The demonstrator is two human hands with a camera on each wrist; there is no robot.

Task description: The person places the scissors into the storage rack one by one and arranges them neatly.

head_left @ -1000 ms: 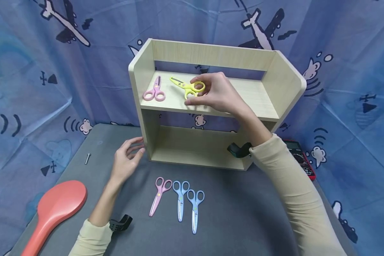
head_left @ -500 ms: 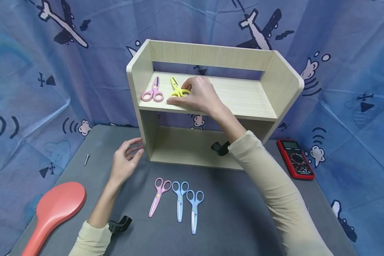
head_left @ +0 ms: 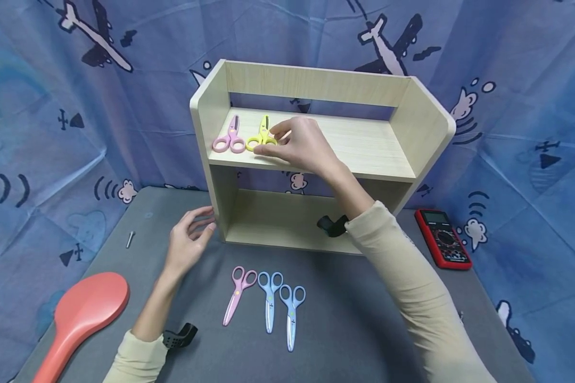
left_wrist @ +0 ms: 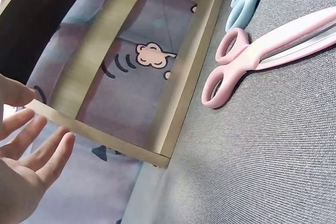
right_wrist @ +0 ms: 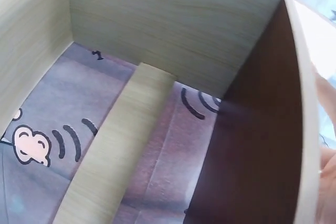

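Note:
On the upper board of a pale wooden two-tier shelf (head_left: 359,143), my right hand (head_left: 306,144) holds yellow scissors (head_left: 264,127) by the handle loops, blades toward the back. Pink scissors (head_left: 231,139) lie just left of them in the same direction. My left hand (head_left: 186,243), fingers loosely bent, is at the shelf's left side panel; the left wrist view has its fingertips right at the panel's edge. In front of the shelf lie another pair of pink scissors (head_left: 237,292) and two blue pairs (head_left: 270,300), handles toward the shelf. The shelf hides most of my right hand in the right wrist view.
A large red spoon-shaped object (head_left: 93,298) lies at the table's left, with a small metal bolt (head_left: 130,239) beyond it. A red multimeter (head_left: 443,238) is right of the shelf. Patterned blue curtain (head_left: 148,106) surrounds the table's back and sides.
My right hand has moved left and set the yellow scissors down beside the pink pair, then turned them so the blades point straighter back. My left hand has stayed at the shelf's side.

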